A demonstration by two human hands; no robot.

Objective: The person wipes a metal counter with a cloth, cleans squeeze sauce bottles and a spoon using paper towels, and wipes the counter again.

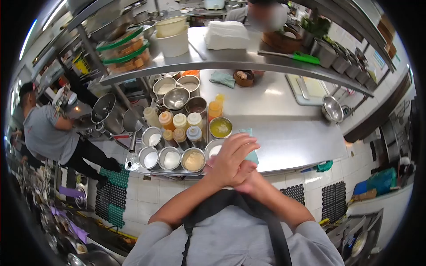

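Observation:
My two hands are pressed together, crossing each other above the front edge of the steel table point(306, 150). My left hand point(231, 160) is in front, fingers stretched out and pointing up to the right. Behind it is my right hand point(245, 179), mostly covered; its fingertips show blurred at the left, seemingly outstretched. Neither hand visibly holds anything. Just beyond them are a light green cloth point(252, 156), partly covered, and a bowl of white contents point(212, 150). A metal pot of yellow-green liquid point(220, 127) stands behind that bowl.
Squeeze bottles point(179, 120) and metal bowls point(193, 159) crowd the left side. A knife point(303, 88) lies on a cutting board point(290, 82) at the right. The overhead shelf point(230, 60) crosses above the table. One person point(55, 128) stands left, another point(266, 17) opposite.

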